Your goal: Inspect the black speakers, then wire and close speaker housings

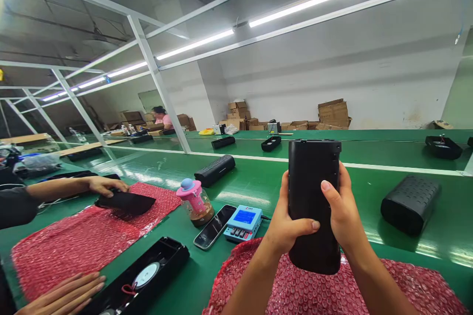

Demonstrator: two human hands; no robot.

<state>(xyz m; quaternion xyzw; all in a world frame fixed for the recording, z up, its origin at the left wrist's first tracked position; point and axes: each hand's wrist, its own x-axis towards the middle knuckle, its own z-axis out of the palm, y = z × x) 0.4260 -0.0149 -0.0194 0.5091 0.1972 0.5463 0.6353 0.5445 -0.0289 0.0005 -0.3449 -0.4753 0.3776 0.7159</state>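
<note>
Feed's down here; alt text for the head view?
The person's left hand and right hand hold a black casing over red bubble wrap. To its left are a blue device, a phone and a pink-lidded cup; farther left, a co-worker's hand holds a black part.

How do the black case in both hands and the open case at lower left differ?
The held case is raised between left hand and right hand; the open case lies on the green table. The held case shows a plain face, the open case its inside, with a white disc and red wire. Both are black and elongated.
</note>
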